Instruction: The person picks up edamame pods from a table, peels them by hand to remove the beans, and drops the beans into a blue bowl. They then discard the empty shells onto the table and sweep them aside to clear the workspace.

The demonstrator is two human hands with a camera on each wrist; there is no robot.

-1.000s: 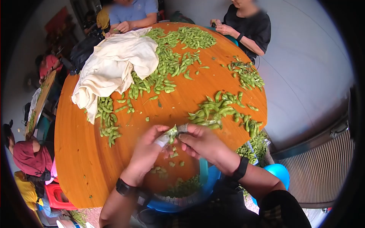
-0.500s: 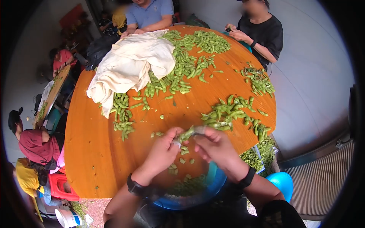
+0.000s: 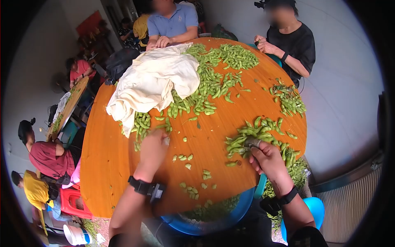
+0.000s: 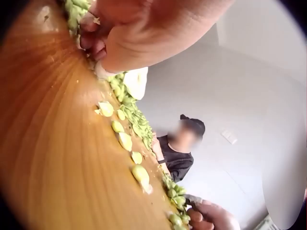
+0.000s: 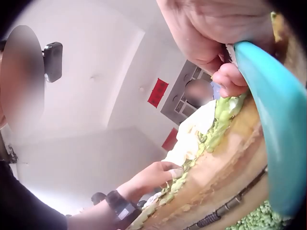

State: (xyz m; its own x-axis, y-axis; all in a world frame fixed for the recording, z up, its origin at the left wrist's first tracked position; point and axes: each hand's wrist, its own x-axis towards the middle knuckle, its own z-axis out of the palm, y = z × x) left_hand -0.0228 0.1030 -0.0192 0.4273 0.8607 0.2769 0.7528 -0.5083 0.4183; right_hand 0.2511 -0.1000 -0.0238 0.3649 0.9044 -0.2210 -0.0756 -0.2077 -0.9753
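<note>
My left hand (image 3: 154, 152) reaches to the near end of the green soybean pods (image 3: 142, 122) beside the white cloth. Its fingers bend downward in the left wrist view, with the fingertips right at the pods. My right hand (image 3: 269, 160) is at another heap of pods (image 3: 263, 127) on the right, with grey wrapping (image 3: 252, 143) on a finger that overlaps the heap. Its other fingers curl under; I cannot tell whether they hold a pod. Between the hands, several pale green beans (image 3: 192, 191) lie on the wooden table (image 3: 111, 164).
A cream cloth (image 3: 152, 78) covers part of the large pod heap. Against my lap sits a blue basin (image 3: 181, 224) of green bits, a teal curved piece (image 3: 260, 186) at its right. Two people sit across the table. A blue stool (image 3: 304, 216) stands at right.
The hands were together over a pod; now they are apart. The left has moved left and forward to the pods by the cloth, the right to the right-hand heap. The head view has shifted.
</note>
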